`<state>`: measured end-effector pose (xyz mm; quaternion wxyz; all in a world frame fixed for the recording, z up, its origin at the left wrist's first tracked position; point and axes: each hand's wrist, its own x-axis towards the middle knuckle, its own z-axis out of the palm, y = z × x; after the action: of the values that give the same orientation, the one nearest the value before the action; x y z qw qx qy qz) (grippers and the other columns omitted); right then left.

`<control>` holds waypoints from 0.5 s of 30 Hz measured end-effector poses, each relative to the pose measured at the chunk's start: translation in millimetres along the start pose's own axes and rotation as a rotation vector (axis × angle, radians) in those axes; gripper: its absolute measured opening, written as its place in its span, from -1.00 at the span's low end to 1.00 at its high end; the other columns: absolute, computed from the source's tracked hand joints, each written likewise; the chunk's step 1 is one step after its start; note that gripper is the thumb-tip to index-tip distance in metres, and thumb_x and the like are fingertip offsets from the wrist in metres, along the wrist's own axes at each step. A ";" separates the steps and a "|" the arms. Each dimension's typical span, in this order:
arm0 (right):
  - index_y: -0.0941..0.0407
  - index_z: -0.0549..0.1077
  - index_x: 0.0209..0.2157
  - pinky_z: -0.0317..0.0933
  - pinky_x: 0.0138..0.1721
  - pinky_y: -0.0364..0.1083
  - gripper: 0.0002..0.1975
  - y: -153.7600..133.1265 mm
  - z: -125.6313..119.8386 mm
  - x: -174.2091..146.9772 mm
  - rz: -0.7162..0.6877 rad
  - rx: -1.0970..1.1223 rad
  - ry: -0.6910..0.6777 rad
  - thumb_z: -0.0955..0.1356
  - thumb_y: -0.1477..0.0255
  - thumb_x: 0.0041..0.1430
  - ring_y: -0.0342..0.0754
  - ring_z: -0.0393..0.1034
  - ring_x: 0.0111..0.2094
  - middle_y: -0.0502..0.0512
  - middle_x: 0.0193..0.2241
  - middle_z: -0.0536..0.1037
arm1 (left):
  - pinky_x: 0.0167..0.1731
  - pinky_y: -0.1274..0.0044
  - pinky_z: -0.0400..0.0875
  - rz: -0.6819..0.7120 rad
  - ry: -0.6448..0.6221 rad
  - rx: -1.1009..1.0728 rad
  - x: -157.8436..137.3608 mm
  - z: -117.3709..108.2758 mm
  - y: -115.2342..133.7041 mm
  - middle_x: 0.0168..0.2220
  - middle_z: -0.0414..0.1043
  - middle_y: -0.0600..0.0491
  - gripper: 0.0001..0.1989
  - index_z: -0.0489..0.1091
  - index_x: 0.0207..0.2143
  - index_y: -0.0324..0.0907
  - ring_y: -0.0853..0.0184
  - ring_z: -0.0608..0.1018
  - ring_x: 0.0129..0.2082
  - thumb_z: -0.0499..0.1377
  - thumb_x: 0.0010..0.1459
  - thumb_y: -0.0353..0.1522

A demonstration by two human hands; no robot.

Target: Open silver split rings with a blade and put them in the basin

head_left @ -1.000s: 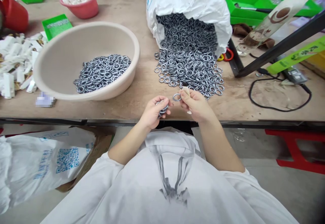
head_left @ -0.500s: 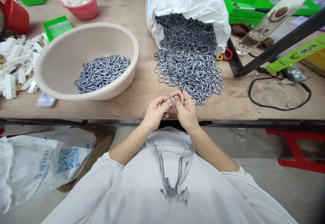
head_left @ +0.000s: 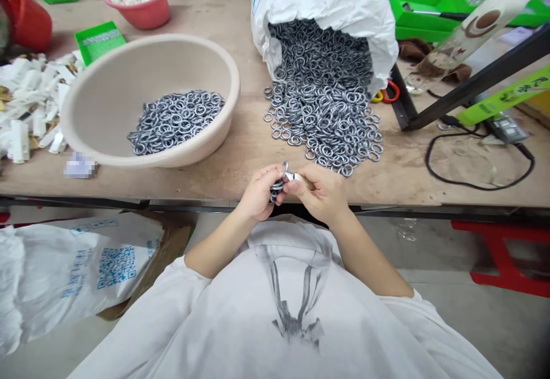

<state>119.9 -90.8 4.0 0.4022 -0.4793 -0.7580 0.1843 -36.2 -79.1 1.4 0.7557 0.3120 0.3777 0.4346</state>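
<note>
Bench (head_left: 206, 187) wood stretches before you, a beige basin (head_left: 150, 63) of grey rings toward its left end. Just over its front edge, near the middle, your left hand (head_left: 258, 194) clamps a bunch of rings (head_left: 275, 188), one raised ring (head_left: 286, 166) at the fingertips; your right hand (head_left: 329, 192) grips a small pale tool (head_left: 304, 180) close against it. You seem to be working that ring over singly, which calls for a steady pinch and light pressure.

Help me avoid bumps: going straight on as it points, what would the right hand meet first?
Likely the left hand, holding shiny grey rings; depth there is unclear.
</note>
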 end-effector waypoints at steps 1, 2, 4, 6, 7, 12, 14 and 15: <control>0.10 0.44 -0.48 0.06 -0.42 -0.10 -0.51 -0.9 -0.2 -1.0 -0.023 -0.048 -0.014 0.25 0.02 0.33 -0.11 0.29 -0.47 0.04 -0.54 0.46 | -0.79 0.67 0.05 -0.002 0.013 -0.006 0.0 0.3 -0.2 -0.66 0.24 0.22 -0.79 0.25 -0.48 -0.17 0.55 0.25 -0.77 0.22 -0.06 -0.27; 0.10 0.43 -0.50 0.03 -0.43 -0.10 -0.50 -1.6 0.0 -1.7 -0.038 -0.083 -0.019 0.25 0.02 0.33 -0.11 0.27 -0.48 0.04 -0.56 0.44 | -0.80 0.67 0.05 -0.005 0.021 -0.012 0.0 0.6 -0.6 -0.66 0.23 0.23 -0.80 0.25 -0.48 -0.17 0.55 0.25 -0.77 0.22 -0.07 -0.29; 0.10 0.40 -0.52 0.00 -0.45 -0.09 -0.49 -3.1 1.4 -2.7 -0.048 -0.114 -0.025 0.23 0.01 0.33 -0.11 0.25 -0.50 0.03 -0.57 0.41 | -0.80 0.68 0.05 -0.008 0.020 -0.020 0.0 1.1 -1.1 -0.67 0.22 0.23 -0.81 0.25 -0.48 -0.17 0.55 0.24 -0.78 0.22 -0.08 -0.30; 0.09 0.39 -0.52 -0.01 -0.45 -0.09 -0.50 -5.0 3.1 -3.6 -0.036 -0.112 -0.040 0.23 0.01 0.33 -0.11 0.25 -0.49 0.03 -0.57 0.42 | -0.79 0.68 0.05 -0.012 0.003 -0.027 0.1 0.8 -1.2 -0.67 0.22 0.23 -0.82 0.25 -0.49 -0.17 0.55 0.25 -0.78 0.22 -0.08 -0.31; 0.09 0.39 -0.52 -0.01 -0.45 -0.09 -0.50 -5.6 3.7 -4.0 -0.024 -0.107 -0.048 0.24 0.01 0.33 -0.11 0.25 -0.49 0.04 -0.57 0.42 | -0.79 0.68 0.05 -0.015 -0.004 -0.028 0.0 0.4 -1.1 -0.67 0.22 0.23 -0.81 0.24 -0.49 -0.17 0.55 0.25 -0.78 0.22 -0.08 -0.31; 0.08 0.41 -0.54 0.01 -0.44 -0.09 -0.52 7.9 -0.4 1.2 0.096 -0.074 -0.028 0.26 0.03 0.30 -0.10 0.22 -0.51 0.02 -0.60 0.40 | -0.77 0.68 0.04 -0.040 -0.051 -0.011 -3.9 -1.3 -1.2 -0.67 0.25 0.20 -0.79 0.25 -0.51 -0.17 0.56 0.24 -0.77 0.24 -0.08 -0.28; 0.07 0.40 -0.54 0.00 -0.46 -0.10 -0.53 19.8 -4.9 5.7 0.239 -0.064 0.071 0.27 0.03 0.30 -0.12 0.16 -0.55 -0.03 -0.64 0.33 | -0.76 0.68 0.04 -0.065 -0.098 0.022 -7.0 -0.9 -2.2 -0.65 0.29 0.17 -0.76 0.26 -0.53 -0.19 0.57 0.24 -0.76 0.25 -0.06 -0.26; 0.07 0.40 -0.53 -0.01 -0.47 -0.11 -0.54 24.4 -6.6 7.4 0.304 -0.034 0.118 0.28 0.03 0.29 -0.12 0.13 -0.57 -0.05 -0.65 0.30 | -0.76 0.69 0.04 -0.074 -0.115 0.036 -8.2 -0.6 -2.6 -0.65 0.30 0.16 -0.74 0.26 -0.54 -0.20 0.57 0.25 -0.75 0.26 -0.04 -0.25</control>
<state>137.6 -73.5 -5.0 0.4052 -0.6054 -0.6547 0.2016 -38.3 -87.5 1.4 0.7860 0.3358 0.3528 0.3807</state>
